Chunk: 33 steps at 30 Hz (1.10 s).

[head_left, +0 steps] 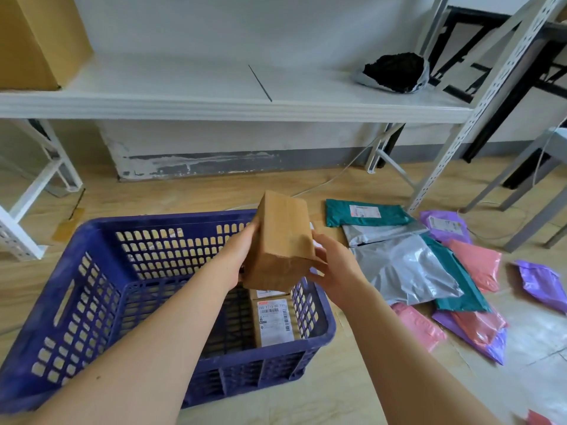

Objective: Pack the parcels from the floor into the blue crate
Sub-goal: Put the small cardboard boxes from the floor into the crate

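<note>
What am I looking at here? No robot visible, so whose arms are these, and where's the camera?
There is no machine here. One camera worn on a person's head looks forward and down, so the two bare arms are the wearer's own. The left hand and right hand hold a plain brown cardboard box above a blue crate, which stands on the wooden floor. A labelled box already lies inside the crate. To the right, on the floor, lie soft mailer bags in grey, teal, pink and purple, not yet packed. Behind stands a white shelf.
</note>
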Available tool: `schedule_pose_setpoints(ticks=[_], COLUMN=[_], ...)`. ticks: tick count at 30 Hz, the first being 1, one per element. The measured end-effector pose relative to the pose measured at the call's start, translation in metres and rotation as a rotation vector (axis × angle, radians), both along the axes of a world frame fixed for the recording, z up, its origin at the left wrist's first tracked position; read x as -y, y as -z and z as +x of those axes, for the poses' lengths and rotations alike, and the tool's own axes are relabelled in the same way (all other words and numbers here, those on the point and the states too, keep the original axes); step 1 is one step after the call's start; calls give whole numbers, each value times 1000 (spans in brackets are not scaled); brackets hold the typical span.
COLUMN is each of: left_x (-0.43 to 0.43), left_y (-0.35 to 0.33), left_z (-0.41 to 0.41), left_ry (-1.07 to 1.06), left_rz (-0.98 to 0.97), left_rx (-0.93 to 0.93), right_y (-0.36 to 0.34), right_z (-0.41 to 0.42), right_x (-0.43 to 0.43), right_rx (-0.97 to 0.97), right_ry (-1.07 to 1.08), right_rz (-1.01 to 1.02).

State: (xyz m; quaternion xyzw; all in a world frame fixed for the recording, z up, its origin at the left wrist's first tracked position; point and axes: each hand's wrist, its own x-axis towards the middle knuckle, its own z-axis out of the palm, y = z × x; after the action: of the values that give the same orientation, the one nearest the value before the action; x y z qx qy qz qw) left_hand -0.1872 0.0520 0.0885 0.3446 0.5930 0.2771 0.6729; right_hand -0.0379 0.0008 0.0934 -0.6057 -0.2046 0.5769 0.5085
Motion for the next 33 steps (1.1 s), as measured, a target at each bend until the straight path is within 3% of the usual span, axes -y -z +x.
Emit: schedule_pose_setpoints(ticks=[4, 8, 12, 15, 20, 23, 30, 33], left_x=[2, 3, 2, 0, -8, -8, -5, -8], left_y=[-4, 1, 4, 6, 12, 13, 18, 24], left_z=[-9, -20, -28, -25, -22, -24, -32, -31], left_ry=[98, 20, -48, -73, -110, -19, -157, -154], left_rz=[-73, -61, -55, -66, 85, 33, -78, -73], left_rx=[111, 277, 535, 463, 101, 128, 403, 357], right_y=[5, 7, 10, 11, 13, 10, 9, 13], right_z=[-6, -11, -17, -15, -12, -13, -23, -18], right_x=[-3, -6, -6, -5, -7, -7, -7, -8], right_rx=[161, 254, 166, 60, 305, 325, 213, 170], right_ry=[-99, -158, -195, -236, -192, -208, -262, -242], right_rz=[85, 177, -4, -69, 62, 102, -60, -26])
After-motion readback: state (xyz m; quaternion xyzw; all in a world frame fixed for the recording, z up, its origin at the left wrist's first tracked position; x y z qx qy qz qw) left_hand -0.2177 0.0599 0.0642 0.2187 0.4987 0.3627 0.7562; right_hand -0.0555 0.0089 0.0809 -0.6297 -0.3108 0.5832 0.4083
